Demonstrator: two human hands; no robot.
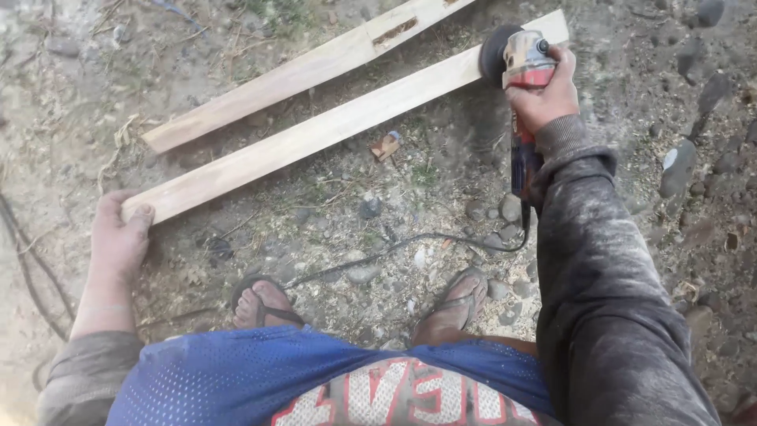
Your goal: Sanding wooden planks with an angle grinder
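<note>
A long pale wooden plank (331,126) lies slantwise on the dirt, from lower left to upper right. My left hand (118,237) grips its near left end, thumb on top. My right hand (540,95) holds a red and silver angle grinder (522,71), whose dark disc (493,54) touches the plank near its far right end. The grinder's black cord (410,241) trails back across the ground toward my feet. My right sleeve is dusted with sawdust.
A second pale plank (292,75) with a notch lies just beyond the first. My two sandalled feet (264,304) (457,300) stand on stony, sawdust-strewn ground. Grey stones (678,166) sit at the right; dark cables (24,260) run along the left.
</note>
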